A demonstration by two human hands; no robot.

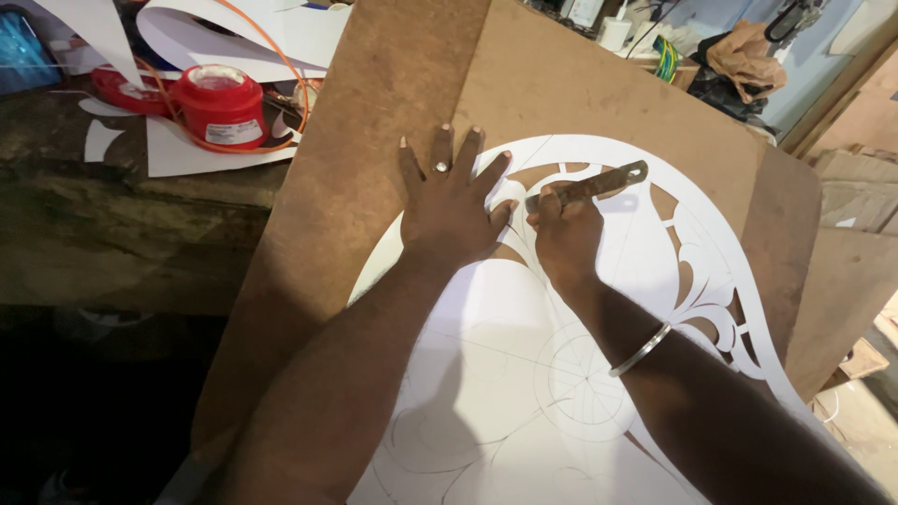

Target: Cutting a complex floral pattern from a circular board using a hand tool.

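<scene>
A large white paper sheet (524, 374) with pencilled curves and cut-out ornament lies on a brown board (374, 140). My left hand (451, 201), a ring on one finger, presses flat on the paper with its fingers spread. Just to its right, my right hand (564, 234) grips a worn metal cutting knife (589, 185), its tip down at the paper by my left thumb and its handle pointing up to the right. A metal bangle (640, 350) circles my right wrist.
A red lidded tub (220, 105) with an orange cord looped round it stands at the upper left among white paper offcuts (187, 150). Clutter and a crumpled brown bag (744, 51) sit beyond the board's top. Cardboard pieces (856, 196) lie at the right.
</scene>
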